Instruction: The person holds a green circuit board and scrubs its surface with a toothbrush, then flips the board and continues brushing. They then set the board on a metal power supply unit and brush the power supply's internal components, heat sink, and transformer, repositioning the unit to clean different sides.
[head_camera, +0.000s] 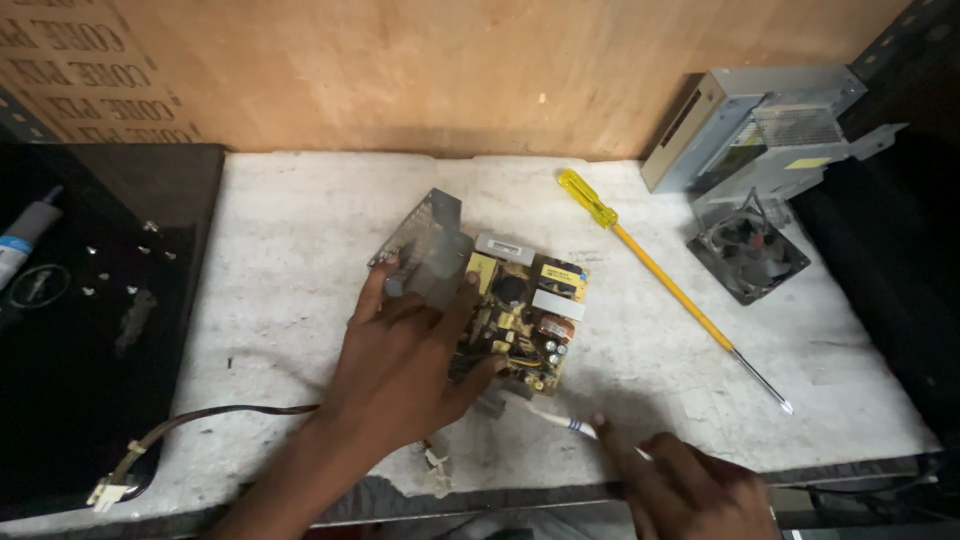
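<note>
Two hands: left fingers (400, 300) press circuit board (525, 315); right hand (690, 485) grips brush (560, 420).

Dim, warm light from above; dark, shadowed edges (slight wide-angle bend), hands softly blurred.

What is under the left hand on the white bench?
The left hand presses on a circuit board; its right half shows yellow and silver parts. A grey perforated metal plate sticks out behind the fingers. The board's left half is covered by the hand.
</note>
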